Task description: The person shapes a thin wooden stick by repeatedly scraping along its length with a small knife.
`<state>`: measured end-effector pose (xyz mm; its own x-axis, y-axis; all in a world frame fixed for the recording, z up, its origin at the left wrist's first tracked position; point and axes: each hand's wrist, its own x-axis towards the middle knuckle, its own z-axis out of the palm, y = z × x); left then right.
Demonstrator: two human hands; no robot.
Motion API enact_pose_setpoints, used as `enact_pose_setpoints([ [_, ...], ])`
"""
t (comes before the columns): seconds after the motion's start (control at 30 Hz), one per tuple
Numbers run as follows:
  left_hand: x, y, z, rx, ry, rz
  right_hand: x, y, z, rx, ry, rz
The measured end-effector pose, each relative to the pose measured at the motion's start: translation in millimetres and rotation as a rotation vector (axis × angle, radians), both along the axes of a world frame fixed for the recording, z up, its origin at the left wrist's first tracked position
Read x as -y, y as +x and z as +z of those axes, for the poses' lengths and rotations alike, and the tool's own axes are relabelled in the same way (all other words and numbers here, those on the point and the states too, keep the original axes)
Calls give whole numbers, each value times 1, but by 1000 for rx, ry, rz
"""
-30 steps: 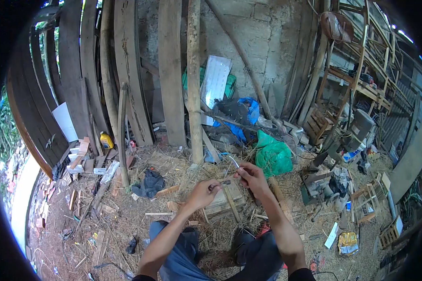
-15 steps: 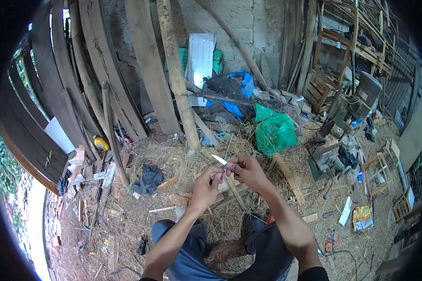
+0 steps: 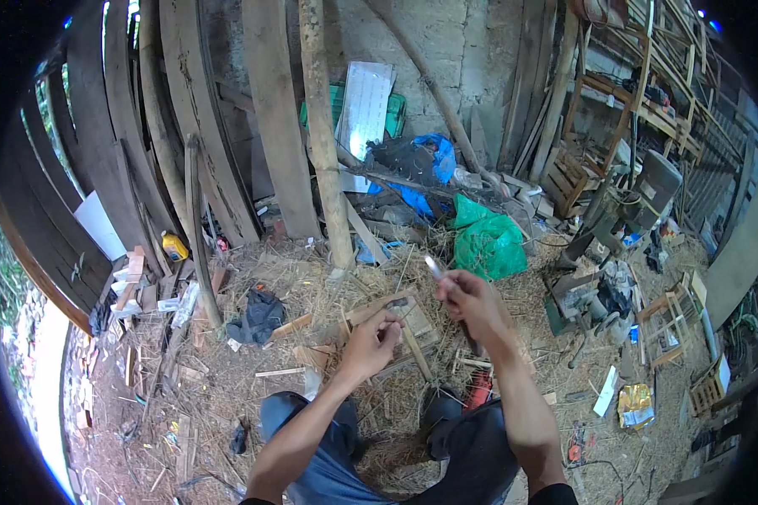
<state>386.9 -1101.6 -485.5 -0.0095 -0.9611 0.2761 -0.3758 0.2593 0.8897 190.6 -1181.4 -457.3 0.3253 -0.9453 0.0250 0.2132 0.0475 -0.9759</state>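
Gripping a knife (image 3: 435,268), the right hand (image 3: 472,305) is closed around its handle just on the near side of the green bag (image 3: 490,244), with the pale blade just left of that bag. The left hand (image 3: 370,343) is farther left of the bag and nearer the person, fingers curled; the view is too small to tell whether they pinch the small dark piece (image 3: 398,302) at their tips. A wooden board (image 3: 421,324) lies on the bag's near left side, partly covered by the left hand. Left of the bag, a post (image 3: 322,151) stands upright from the straw-covered floor (image 3: 286,374); well past it are a dark cloth (image 3: 259,316) and a yellow bottle (image 3: 174,247). Behind the bag, a branch crosses in front of a blue tarp (image 3: 444,154). Right of the bag is a wooden frame (image 3: 675,343), with a gold packet (image 3: 636,406) nearer the person.
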Motion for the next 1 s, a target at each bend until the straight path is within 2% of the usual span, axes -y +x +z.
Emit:
enact_pose_setpoints([
  [0.07,2,-3,3,-68,51,-45,-16,20,-7,-59,-48,74],
  [0.13,2,-6,6,-330,24,-69,-24,29,-4,-101,-87,141],
  [0.2,-3,-3,12,-239,17,-62,-31,31,2,4,63,216],
  [0.27,-4,0,17,-159,12,-45,-27,29,-1,-7,69,217],
  [0.33,-3,3,18,-73,-42,-46,-23,29,3,-126,-105,43],
  [0.37,-6,5,19,-78,-39,-45,-19,17,12,-92,-71,-29],
  [0.4,-10,7,20,-34,5,-49,-15,10,8,-98,-68,-29],
  [0.47,-9,11,20,6,43,-53,-2,3,-2,11,100,94],
  [0.53,-8,12,18,84,102,-46,-1,3,-5,7,118,76],
  [0.63,-5,12,13,70,39,-52,8,-5,-5,-13,78,100],
  [0.7,-8,20,1,-4,40,-73,17,-21,-4,-75,36,-190],
  [0.77,-9,26,3,-59,38,-95,22,-32,-11,-1,72,-168],
  [0.87,-12,20,10,102,122,-77,25,-35,-13,83,105,-152],
  [1.0,-8,30,4,48,102,-68,19,-19,-19,98,13,-140],
])
